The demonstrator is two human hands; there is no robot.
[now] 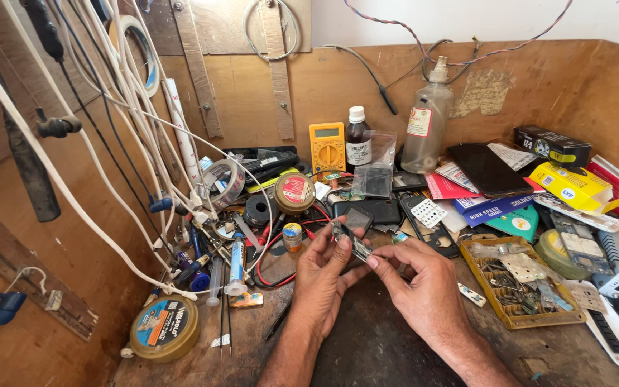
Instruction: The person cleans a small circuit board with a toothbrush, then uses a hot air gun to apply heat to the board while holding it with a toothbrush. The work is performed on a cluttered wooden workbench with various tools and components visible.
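Workbench (367, 344) cluttered, wood-walled; left hand (320, 276), right hand (417, 283) both pinching small circuit board (352, 242).

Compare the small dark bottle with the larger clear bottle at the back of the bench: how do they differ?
The dark bottle is short, brown and white-capped; the clear bottle is taller, see-through and topped with a nozzle. The dark bottle stands beside a yellow multimeter. Both stand upright and carry labels.

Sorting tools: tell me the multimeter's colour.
The multimeter is yellow-orange, seen clearly in the head view.
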